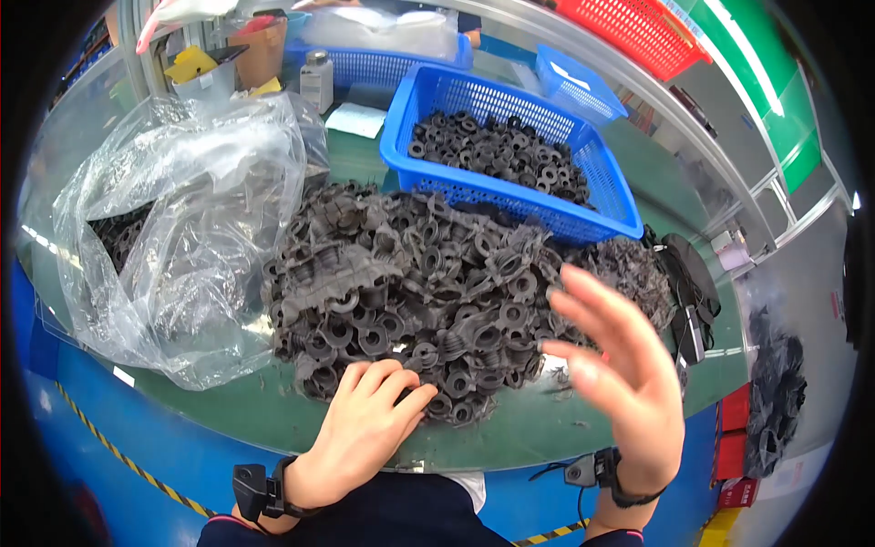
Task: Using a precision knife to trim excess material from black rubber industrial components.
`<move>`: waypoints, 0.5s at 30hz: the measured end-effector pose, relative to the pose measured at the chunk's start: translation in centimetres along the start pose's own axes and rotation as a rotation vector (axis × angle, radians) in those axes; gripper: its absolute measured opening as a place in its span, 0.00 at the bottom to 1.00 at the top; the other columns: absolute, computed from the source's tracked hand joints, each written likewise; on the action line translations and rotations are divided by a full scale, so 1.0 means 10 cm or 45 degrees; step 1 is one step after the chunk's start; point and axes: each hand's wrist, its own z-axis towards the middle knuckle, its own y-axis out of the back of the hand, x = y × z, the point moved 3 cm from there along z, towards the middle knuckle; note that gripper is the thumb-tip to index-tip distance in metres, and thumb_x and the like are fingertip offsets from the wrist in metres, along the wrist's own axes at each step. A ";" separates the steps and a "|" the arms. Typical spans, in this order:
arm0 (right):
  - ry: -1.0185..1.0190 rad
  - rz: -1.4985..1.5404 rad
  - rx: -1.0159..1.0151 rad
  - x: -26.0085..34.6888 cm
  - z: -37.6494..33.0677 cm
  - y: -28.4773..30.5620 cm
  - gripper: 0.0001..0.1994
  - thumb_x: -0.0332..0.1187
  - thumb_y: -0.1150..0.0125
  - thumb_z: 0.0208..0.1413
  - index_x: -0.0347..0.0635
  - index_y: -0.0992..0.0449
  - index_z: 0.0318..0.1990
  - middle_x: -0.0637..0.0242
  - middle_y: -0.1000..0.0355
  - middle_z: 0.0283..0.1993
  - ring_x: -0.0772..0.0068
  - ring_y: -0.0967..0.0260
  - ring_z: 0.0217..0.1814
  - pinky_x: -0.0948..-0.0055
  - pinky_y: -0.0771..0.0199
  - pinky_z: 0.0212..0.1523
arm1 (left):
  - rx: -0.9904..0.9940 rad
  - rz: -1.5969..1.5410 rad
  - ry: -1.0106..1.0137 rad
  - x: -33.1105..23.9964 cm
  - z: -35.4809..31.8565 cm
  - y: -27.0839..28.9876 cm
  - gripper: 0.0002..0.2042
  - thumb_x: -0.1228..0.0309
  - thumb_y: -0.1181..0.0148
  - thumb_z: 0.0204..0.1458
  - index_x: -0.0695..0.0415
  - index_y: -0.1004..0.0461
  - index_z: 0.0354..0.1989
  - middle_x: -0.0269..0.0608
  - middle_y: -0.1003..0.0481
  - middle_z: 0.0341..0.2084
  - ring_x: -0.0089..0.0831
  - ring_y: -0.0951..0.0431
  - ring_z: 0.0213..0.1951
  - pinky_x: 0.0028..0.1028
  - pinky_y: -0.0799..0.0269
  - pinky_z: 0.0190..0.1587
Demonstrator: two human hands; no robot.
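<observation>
A large heap of black ring-shaped rubber parts (392, 273), some still joined in sheets by thin flash, lies in front of me. At its near edge my left hand (369, 415) is closed, fingers curled and thumb against the forefinger, on a black rubber part (402, 396) that is mostly hidden. My right hand (624, 374) is raised over the right side of the heap. Its fingers are stretched apart and hold nothing. Beyond the heap, a blue plastic basket (398, 137) contains many loose black rings (501, 150).
On the left stands a clear plastic bag (196, 246) with dark parts inside. Torn black flash scraps (629, 273) and a black pouch-like item (684, 283) lie at right. A small bottle (316, 82) and paper (356, 119) are behind; a red basket (638, 36) sits higher up.
</observation>
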 end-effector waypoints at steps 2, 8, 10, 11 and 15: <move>0.041 -0.154 0.101 -0.11 -0.22 -0.02 0.25 0.21 0.44 0.43 0.37 0.40 0.52 0.56 0.49 0.57 0.65 0.50 0.59 0.69 0.39 0.50 | -0.024 -0.032 -0.047 -0.01 0.03 0.04 0.15 0.72 0.39 0.31 0.54 0.29 0.33 0.35 0.33 0.32 0.33 0.35 0.38 0.31 0.42 0.41; -0.075 -0.148 0.099 -0.60 -0.48 -0.29 0.24 0.21 0.44 0.44 0.37 0.39 0.52 0.55 0.48 0.56 0.65 0.40 0.53 0.75 0.30 0.42 | -0.304 -0.291 0.119 -0.03 0.14 0.25 0.11 0.77 0.42 0.35 0.57 0.29 0.32 0.38 0.28 0.33 0.34 0.29 0.37 0.29 0.38 0.41; -0.016 -0.253 -0.002 -0.66 -0.44 -0.42 0.25 0.21 0.43 0.43 0.37 0.40 0.52 0.55 0.49 0.56 0.65 0.38 0.50 0.76 0.30 0.41 | -0.253 -0.516 0.089 -0.08 0.11 0.25 0.12 0.78 0.42 0.36 0.57 0.28 0.32 0.38 0.28 0.33 0.34 0.28 0.35 0.29 0.37 0.40; 0.039 -0.300 -0.085 -0.66 -0.41 -0.47 0.22 0.21 0.43 0.43 0.39 0.36 0.50 0.58 0.42 0.52 0.69 0.35 0.44 0.78 0.29 0.36 | -0.244 -0.497 0.022 -0.14 0.11 0.25 0.12 0.78 0.42 0.35 0.58 0.28 0.33 0.38 0.27 0.31 0.34 0.28 0.34 0.28 0.35 0.38; 0.211 -0.521 -0.148 -0.75 -0.32 -0.34 0.14 0.21 0.46 0.42 0.41 0.29 0.41 0.63 0.31 0.38 0.75 0.35 0.34 0.81 0.33 0.27 | -0.294 -0.790 0.145 -0.23 0.05 0.30 0.18 0.82 0.41 0.34 0.62 0.31 0.39 0.45 0.29 0.36 0.35 0.28 0.38 0.27 0.33 0.41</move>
